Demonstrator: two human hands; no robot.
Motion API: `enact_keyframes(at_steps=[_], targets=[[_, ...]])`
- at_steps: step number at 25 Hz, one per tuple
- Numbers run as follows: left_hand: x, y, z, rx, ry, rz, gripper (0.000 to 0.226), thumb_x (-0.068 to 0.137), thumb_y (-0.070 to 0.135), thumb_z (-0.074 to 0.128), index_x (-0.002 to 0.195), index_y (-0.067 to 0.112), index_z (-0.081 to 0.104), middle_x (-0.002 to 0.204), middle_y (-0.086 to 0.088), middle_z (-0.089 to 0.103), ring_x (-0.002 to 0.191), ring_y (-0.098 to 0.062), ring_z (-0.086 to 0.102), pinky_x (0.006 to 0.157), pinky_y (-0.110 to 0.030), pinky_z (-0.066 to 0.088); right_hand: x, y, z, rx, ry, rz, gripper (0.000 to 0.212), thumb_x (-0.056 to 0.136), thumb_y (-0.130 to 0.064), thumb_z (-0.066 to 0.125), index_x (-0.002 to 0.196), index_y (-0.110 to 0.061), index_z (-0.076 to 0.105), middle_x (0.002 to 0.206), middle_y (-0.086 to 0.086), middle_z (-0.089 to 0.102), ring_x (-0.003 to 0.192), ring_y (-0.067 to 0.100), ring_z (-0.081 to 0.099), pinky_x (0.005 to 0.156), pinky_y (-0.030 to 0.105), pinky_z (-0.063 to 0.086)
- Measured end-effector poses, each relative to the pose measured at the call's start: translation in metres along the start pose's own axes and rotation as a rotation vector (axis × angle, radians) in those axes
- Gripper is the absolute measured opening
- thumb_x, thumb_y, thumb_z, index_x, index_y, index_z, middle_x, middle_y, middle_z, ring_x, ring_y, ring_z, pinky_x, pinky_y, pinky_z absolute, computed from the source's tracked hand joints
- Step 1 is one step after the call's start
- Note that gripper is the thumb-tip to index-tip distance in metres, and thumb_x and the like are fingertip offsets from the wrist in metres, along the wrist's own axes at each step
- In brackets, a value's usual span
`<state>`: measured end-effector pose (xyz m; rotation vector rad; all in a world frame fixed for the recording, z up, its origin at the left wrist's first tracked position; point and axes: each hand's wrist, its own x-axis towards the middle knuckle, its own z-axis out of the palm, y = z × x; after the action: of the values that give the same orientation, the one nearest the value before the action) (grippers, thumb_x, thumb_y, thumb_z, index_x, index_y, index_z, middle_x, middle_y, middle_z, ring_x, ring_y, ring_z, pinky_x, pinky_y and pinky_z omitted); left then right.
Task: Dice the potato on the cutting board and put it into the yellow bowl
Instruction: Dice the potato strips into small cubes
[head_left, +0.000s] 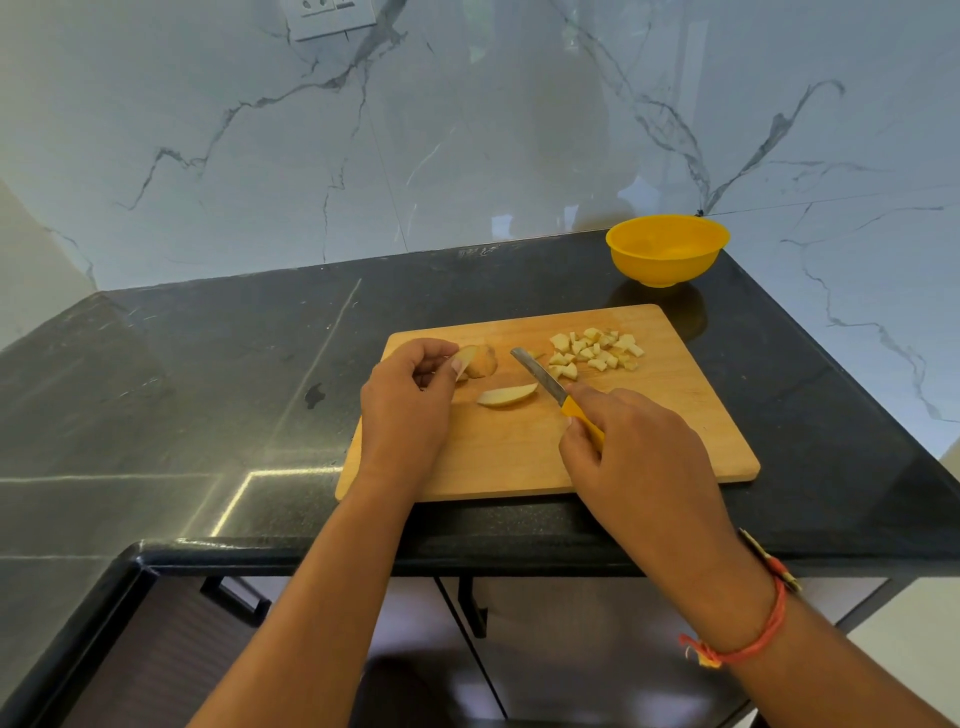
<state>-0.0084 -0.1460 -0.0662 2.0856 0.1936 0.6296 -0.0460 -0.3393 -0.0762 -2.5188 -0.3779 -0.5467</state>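
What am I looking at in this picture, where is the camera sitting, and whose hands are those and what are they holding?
There is no machine here. One camera worn on a person's head looks forward and down, so the two arms coming in from the bottom edge are the wearer's own.

The left hand holds an uncut potato chunk, skin still on, over the far left part of a wooden cutting board. The right hand grips a small knife with a yellow handle, its blade pointing away from the person.

Between the hands a potato wedge lies on the board. Farther right sits a pile of diced potato. The yellow bowl stands behind the board on the black countertop, and what shows of its inside looks empty.
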Motion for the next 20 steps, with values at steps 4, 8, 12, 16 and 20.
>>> enact_keyframes(at_steps=[4, 8, 12, 16, 20], targets=[[0.000, 0.000, -0.001, -0.005, 0.050, -0.082, 0.010, 0.093, 0.027, 0.067, 0.098, 0.030, 0.074, 0.088, 0.017, 0.069, 0.085, 0.006, 0.058, 0.072, -0.012, 0.044, -0.001, 0.001, 0.000, 0.002, 0.003, -0.005, 0.040, 0.096, -0.035, 0.051, 0.135, -0.025, 0.056, 0.074, -0.013, 0.047, 0.062, 0.004, 0.045, 0.051, 0.014, 0.030], [-0.002, 0.004, 0.001, 0.112, 0.037, -0.048, 0.010, 0.091, 0.025, 0.069, 0.097, 0.029, 0.075, 0.081, 0.025, 0.061, 0.077, 0.008, 0.056, 0.079, -0.015, 0.047, -0.001, 0.001, 0.001, 0.015, 0.004, -0.005, 0.041, 0.096, -0.035, 0.051, 0.136, -0.024, 0.056, 0.074, -0.012, 0.049, 0.063, 0.004, 0.046, 0.052, 0.015, 0.033], [-0.001, 0.000, 0.002, 0.219, 0.065, 0.026, 0.014, 0.090, 0.024, 0.069, 0.101, 0.025, 0.077, 0.086, 0.027, 0.053, 0.090, 0.004, 0.053, 0.101, -0.033, 0.044, -0.001, 0.002, 0.001, 0.020, 0.003, -0.008, 0.040, 0.097, -0.035, 0.051, 0.135, -0.025, 0.056, 0.076, -0.012, 0.050, 0.064, 0.005, 0.048, 0.053, 0.015, 0.037], [-0.005, 0.000, 0.009, 0.402, 0.016, 0.253, 0.023, 0.090, 0.033, 0.068, 0.111, 0.026, 0.073, 0.106, 0.013, 0.053, 0.106, -0.007, 0.040, 0.093, -0.026, 0.036, 0.000, 0.001, 0.002, 0.004, 0.010, -0.003, 0.041, 0.096, -0.036, 0.051, 0.135, -0.026, 0.056, 0.075, -0.013, 0.048, 0.063, 0.005, 0.046, 0.052, 0.015, 0.035], [-0.003, 0.007, 0.017, 0.434, -0.316, 0.310, 0.032, 0.090, 0.042, 0.065, 0.119, 0.029, 0.069, 0.114, 0.013, 0.061, 0.109, -0.007, 0.048, 0.094, -0.027, 0.042, 0.000, 0.000, 0.001, -0.013, 0.001, -0.005, 0.039, 0.096, -0.036, 0.050, 0.134, -0.027, 0.058, 0.076, -0.012, 0.049, 0.065, 0.007, 0.048, 0.053, 0.019, 0.040]])
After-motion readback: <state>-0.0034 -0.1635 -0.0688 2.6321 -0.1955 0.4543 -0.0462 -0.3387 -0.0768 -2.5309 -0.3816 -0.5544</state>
